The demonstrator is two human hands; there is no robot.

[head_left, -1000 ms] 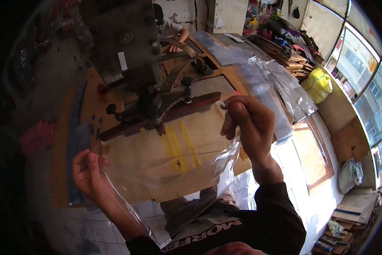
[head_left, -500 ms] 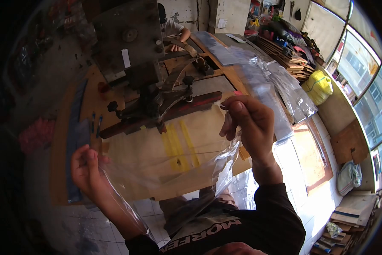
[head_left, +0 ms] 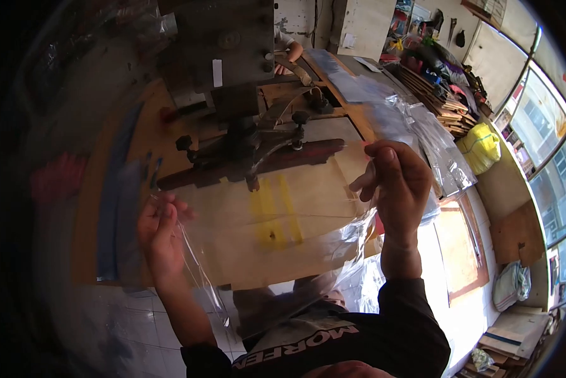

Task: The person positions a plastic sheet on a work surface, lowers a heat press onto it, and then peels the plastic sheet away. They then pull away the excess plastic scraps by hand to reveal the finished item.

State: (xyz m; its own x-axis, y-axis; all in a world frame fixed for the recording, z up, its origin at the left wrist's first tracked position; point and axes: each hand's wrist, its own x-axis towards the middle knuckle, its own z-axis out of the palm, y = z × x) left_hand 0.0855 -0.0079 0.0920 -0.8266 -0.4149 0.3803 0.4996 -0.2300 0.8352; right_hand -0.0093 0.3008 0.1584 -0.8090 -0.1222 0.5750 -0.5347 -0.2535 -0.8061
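A clear plastic sheet (head_left: 355,236) spans the space between my two hands, its folds shining near the right side. My left hand (head_left: 163,236) pinches the sheet's left edge, slightly blurred. At the right edge, my right hand (head_left: 399,186) grips it with bent fingers. Beneath the transparent sheet is a tan board (head_left: 327,173) with strips of yellow tape (head_left: 286,201). Just beyond stands a dark press machine (head_left: 232,63), with a long reddish-brown bar (head_left: 302,157) and black knobs under its head, above the board's far side.
Stacked clear plastic sheets (head_left: 390,120) lie on the table to the right. Bluish strips (head_left: 119,214) and pens (head_left: 157,170) are on the left. Across the table, another person's arm (head_left: 290,50) shows. A yellow sack (head_left: 481,148) sits by the window wall.
Both hands have shifted right in view, with the plastic sheet still between them. My left hand has risen somewhat. The whole view has also shifted, with the machine now further right.
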